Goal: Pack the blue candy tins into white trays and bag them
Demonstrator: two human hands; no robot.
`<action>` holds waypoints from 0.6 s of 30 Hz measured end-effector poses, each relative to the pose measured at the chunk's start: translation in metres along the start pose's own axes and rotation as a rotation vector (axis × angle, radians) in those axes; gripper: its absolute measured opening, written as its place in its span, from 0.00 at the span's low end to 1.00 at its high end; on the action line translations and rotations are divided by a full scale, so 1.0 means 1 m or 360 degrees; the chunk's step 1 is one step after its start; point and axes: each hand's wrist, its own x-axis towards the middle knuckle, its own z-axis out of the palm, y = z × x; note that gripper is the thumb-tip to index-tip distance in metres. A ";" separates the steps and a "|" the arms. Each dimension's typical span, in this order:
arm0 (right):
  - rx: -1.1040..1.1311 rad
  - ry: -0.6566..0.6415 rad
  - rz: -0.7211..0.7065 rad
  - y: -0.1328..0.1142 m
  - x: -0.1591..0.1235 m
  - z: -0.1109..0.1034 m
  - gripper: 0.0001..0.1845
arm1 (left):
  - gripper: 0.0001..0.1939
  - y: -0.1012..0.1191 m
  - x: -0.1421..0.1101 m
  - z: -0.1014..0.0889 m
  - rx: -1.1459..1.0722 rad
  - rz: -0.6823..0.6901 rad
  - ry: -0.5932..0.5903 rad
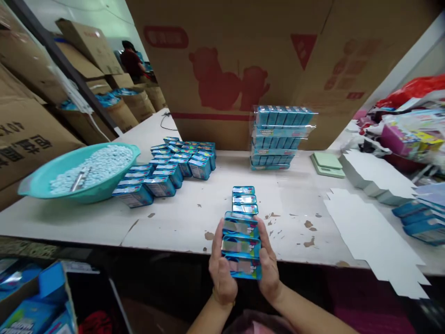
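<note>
A row of three small blue tins (241,248) is squeezed between my two palms at the table's front edge. My left hand (221,273) presses their left ends, fingers closed along the side. On the opposite ends, my right hand (269,266) grips the same way. Just beyond them, another short row of three blue tins (244,199) lies on the white table (194,218). Farther back stands a stack of blue packs (276,139) in clear plastic, against the large cardboard box (222,60).
At left, a turquoise basin (83,195) holds pale blue pellets and a metal scoop, beside several blue boxes (167,174). A pale green scale (327,165) and white die-cut card sheets (368,232) lie at right. Below left is an open carton (67,287). Another person (132,62) is far behind.
</note>
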 end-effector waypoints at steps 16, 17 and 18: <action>-0.0024 -0.0133 -0.0558 0.021 -0.003 -0.028 0.23 | 0.29 -0.029 -0.023 0.017 -0.0316 0.0252 0.0115; -0.0013 -0.0142 -0.0562 0.022 -0.003 -0.028 0.23 | 0.29 -0.029 -0.024 0.017 -0.0342 0.0231 0.0141; -0.0004 -0.0148 -0.0552 0.022 -0.003 -0.029 0.23 | 0.29 -0.029 -0.024 0.018 -0.0358 0.0207 0.0167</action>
